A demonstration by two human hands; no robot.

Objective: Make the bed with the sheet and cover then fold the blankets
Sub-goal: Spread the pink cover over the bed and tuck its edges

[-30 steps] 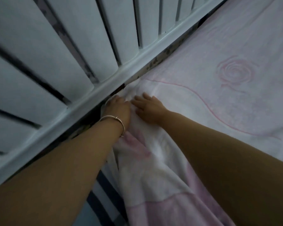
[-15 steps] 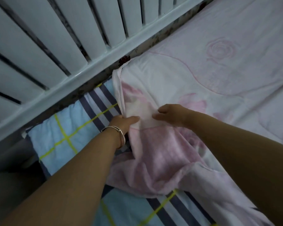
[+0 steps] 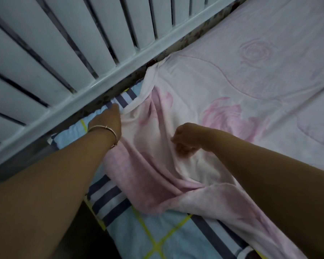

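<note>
No writing, label, brand mark, number or sign can be read anywhere in the view.

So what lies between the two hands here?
In the head view, only a loose, creased stretch of the pink sheet lies between the left hand and right hand.
</note>
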